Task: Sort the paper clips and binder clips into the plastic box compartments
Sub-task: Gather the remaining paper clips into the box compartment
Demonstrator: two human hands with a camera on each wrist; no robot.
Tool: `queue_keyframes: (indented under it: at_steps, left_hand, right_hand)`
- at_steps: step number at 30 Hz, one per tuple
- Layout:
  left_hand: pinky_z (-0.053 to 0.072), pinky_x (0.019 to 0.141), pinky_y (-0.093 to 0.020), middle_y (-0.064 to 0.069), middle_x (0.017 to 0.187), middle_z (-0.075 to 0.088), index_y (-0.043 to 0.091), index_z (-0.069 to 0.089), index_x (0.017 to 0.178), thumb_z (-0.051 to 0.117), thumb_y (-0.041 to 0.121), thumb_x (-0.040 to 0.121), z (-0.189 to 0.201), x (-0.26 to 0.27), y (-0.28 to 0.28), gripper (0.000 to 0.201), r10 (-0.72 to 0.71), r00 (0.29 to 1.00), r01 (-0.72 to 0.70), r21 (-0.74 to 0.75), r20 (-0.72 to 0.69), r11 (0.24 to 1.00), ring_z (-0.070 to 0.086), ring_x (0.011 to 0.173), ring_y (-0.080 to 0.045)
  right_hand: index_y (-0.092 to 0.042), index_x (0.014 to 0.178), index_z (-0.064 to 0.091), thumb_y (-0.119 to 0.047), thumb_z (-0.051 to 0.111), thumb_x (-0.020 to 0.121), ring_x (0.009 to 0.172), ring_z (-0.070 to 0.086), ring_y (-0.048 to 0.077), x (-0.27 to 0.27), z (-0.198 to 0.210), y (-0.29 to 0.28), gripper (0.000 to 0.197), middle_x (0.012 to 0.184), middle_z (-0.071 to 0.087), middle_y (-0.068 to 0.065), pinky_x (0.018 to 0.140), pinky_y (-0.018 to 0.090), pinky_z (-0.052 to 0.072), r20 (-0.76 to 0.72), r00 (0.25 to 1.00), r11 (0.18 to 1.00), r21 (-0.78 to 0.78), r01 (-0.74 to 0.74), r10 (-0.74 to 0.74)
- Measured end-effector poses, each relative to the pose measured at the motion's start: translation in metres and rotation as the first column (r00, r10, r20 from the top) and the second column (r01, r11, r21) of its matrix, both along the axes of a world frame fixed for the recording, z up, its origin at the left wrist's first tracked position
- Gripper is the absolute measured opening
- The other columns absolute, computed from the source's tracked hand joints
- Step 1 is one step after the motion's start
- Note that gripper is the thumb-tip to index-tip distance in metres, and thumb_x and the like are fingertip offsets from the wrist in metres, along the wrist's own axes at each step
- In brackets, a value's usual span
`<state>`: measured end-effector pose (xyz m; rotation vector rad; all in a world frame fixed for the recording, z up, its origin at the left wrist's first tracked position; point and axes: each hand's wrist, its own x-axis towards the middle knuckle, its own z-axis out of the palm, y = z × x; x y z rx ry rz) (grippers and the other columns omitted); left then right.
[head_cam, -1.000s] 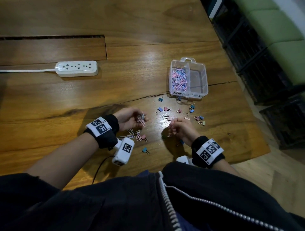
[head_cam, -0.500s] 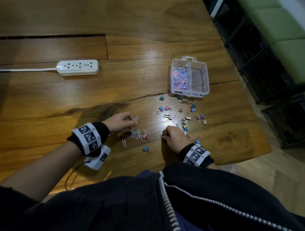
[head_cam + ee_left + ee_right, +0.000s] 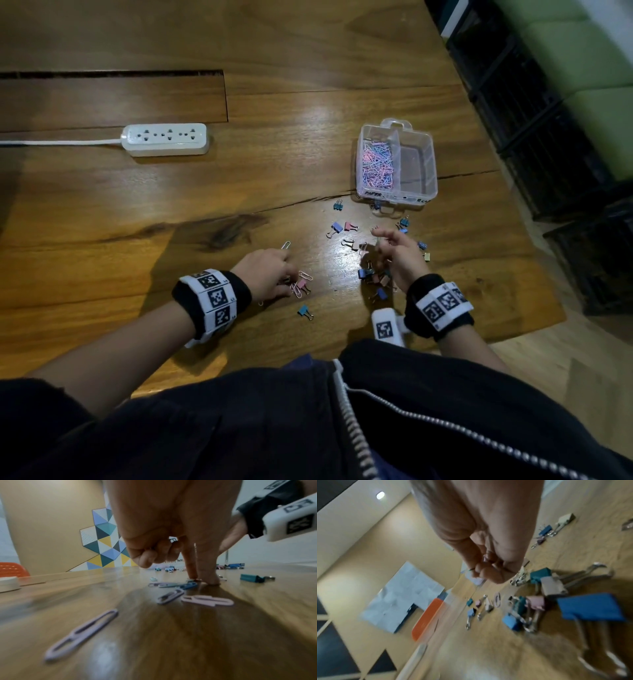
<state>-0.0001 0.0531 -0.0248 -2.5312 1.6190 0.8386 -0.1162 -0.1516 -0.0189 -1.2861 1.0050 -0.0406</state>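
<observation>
The clear plastic box (image 3: 432, 178) stands at the far right of the table; its left compartment holds pink and blue paper clips (image 3: 376, 164), and its right compartment looks bare. My left hand (image 3: 286, 277) is down on the wood, thumb and forefinger (image 3: 189, 563) pinching a paper clip (image 3: 193, 580) among loose paper clips (image 3: 305, 275). My right hand (image 3: 380, 240) hovers above scattered binder clips (image 3: 366, 273), its fingers (image 3: 488, 568) curled round what look like small paper clips, mostly hidden. A blue binder clip (image 3: 304, 311) lies near me.
A white power strip (image 3: 166, 138) with its cord lies at the far left. More binder clips (image 3: 337, 226) are strewn in front of the box. The table's right edge borders black crates (image 3: 548, 137). A long slot (image 3: 113, 73) runs across the far tabletop.
My left hand turned palm down, set its paper clips on the table and now pinches one there. My right hand rose from the table and moved forward towards the box.
</observation>
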Motion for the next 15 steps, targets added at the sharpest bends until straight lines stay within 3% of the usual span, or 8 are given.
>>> queue_keyframes:
  at_steps: [3, 5, 6, 8, 10, 12, 15]
  left_hand:
    - [0.045, 0.082, -0.027, -0.003, 0.114, 0.051, 0.016, 0.051, 0.118, 0.054, 0.036, 0.087, -0.001, -0.002, -0.004, 0.037, 0.003, 1.0, -0.003, 0.023, -0.019, 1.0, 0.051, 0.102, -0.018]
    - [0.046, 0.081, -0.028, -0.003, 0.111, 0.05, 0.015, 0.051, 0.113, 0.057, 0.037, 0.084, -0.003, -0.003, -0.008, 0.037, 0.028, 0.999, -0.025, 0.061, -0.047, 0.998, 0.051, 0.097, -0.017]
    - [0.046, 0.081, -0.028, -0.002, 0.108, 0.049, 0.015, 0.05, 0.11, 0.058, 0.039, 0.083, -0.004, -0.003, -0.01, 0.037, 0.039, 0.997, -0.034, 0.082, -0.06, 0.996, 0.049, 0.093, -0.017]
    - [0.044, 0.08, -0.029, 0.0, 0.099, 0.044, 0.015, 0.049, 0.104, 0.058, 0.04, 0.083, -0.005, -0.003, -0.013, 0.033, 0.051, 0.995, -0.04, 0.123, -0.091, 0.992, 0.043, 0.087, -0.015]
    - [0.041, 0.076, -0.028, 0.001, 0.094, 0.04, 0.017, 0.046, 0.092, 0.055, 0.039, 0.085, -0.004, 0.0, -0.015, 0.024, 0.041, 0.991, -0.023, 0.137, -0.128, 0.99, 0.042, 0.085, -0.015]
    - [0.041, 0.075, -0.029, 0.0, 0.092, 0.043, 0.019, 0.043, 0.081, 0.053, 0.035, 0.088, -0.002, 0.003, -0.015, 0.02, 0.058, 0.981, -0.034, 0.127, -0.188, 0.991, 0.044, 0.083, -0.015]
    - [0.042, 0.068, -0.024, 0.002, 0.079, 0.049, 0.023, 0.041, 0.066, 0.055, 0.025, 0.089, 0.001, 0.013, -0.011, 0.027, 0.189, 0.911, -0.177, 0.066, -0.367, 0.982, 0.046, 0.072, -0.012]
  right_hand:
    - [-0.006, 0.085, 0.051, -0.002, 0.038, 0.09, 0.06, 0.044, 0.012, 0.005, 0.006, -0.009, 0.014, 0.074, 0.046, 0.003, 0.052, 0.018, 0.042, 0.074, 0.987, 0.969, 0.217, 0.122, -0.141]
    - [-0.008, 0.079, 0.049, -0.011, 0.045, 0.09, 0.06, 0.045, 0.013, 0.008, 0.004, -0.01, 0.012, 0.07, 0.045, 0.002, 0.053, 0.019, 0.042, 0.051, 0.984, 0.957, 0.246, 0.155, -0.173]
    - [-0.01, 0.077, 0.048, -0.015, 0.049, 0.089, 0.061, 0.046, 0.014, 0.01, 0.0, -0.011, 0.013, 0.07, 0.046, 0.002, 0.056, 0.021, 0.042, 0.002, 0.992, 0.98, 0.158, 0.124, -0.126]
    - [-0.012, 0.077, 0.049, -0.017, 0.058, 0.084, 0.068, 0.049, 0.015, 0.014, -0.006, -0.008, 0.013, 0.075, 0.05, 0.001, 0.063, 0.027, 0.042, -0.167, 0.985, 0.986, -0.149, -0.076, 0.051]
    - [-0.011, 0.086, 0.051, -0.015, 0.062, 0.082, 0.079, 0.052, 0.017, 0.017, -0.009, -0.002, 0.013, 0.085, 0.052, 0.001, 0.069, 0.029, 0.044, -0.311, 0.937, 0.887, -0.37, -0.275, 0.161]
    - [-0.007, 0.098, 0.052, -0.017, 0.062, 0.083, 0.085, 0.05, 0.017, 0.019, -0.008, 0.002, 0.021, 0.097, 0.05, 0.004, 0.06, 0.021, 0.044, -0.423, 0.88, 0.774, -0.475, -0.419, 0.217]
    - [-0.004, 0.101, 0.053, -0.016, 0.057, 0.087, 0.078, 0.049, 0.017, 0.02, -0.005, 0.005, 0.02, 0.106, 0.049, 0.008, 0.035, 0.011, 0.033, -0.5, 0.831, 0.691, -0.511, -0.512, 0.245]
